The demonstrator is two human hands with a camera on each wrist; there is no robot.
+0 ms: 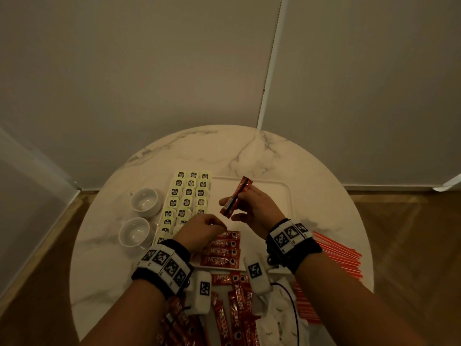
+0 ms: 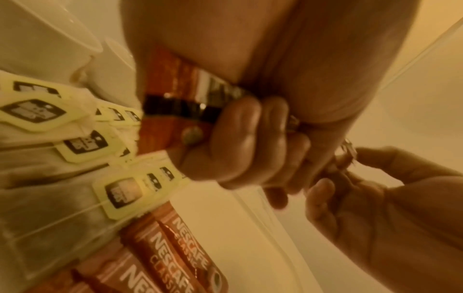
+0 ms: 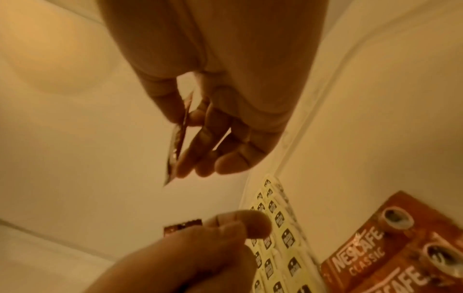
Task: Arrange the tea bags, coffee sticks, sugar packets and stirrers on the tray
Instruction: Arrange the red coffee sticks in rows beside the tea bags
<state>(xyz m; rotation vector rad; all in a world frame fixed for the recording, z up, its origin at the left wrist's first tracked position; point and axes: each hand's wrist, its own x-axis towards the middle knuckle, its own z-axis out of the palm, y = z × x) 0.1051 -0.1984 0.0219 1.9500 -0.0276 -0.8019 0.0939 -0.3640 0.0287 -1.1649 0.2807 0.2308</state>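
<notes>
A white tray [image 1: 282,196] lies on the round marble table [image 1: 224,151]. Rows of tea bags [image 1: 189,193] fill its left side, and several red coffee sticks [image 1: 224,250] lie side by side at its front edge. My right hand [image 1: 233,208] pinches one coffee stick [image 1: 238,193] above the tray's middle; the right wrist view shows this stick [image 3: 175,146] edge-on between thumb and fingers. My left hand [image 1: 207,226] hovers over the laid row, fingers [image 2: 240,142] curled round another coffee stick [image 2: 172,111]. Orange stirrers [image 1: 336,258] lie on the table to the right.
Two white cups [image 1: 144,201] [image 1: 134,232] stand left of the tray. Loose coffee sticks [image 1: 234,303] and white paper packets [image 1: 274,320] are piled at the table's near edge. The tray's right half is bare. Walls close behind the table.
</notes>
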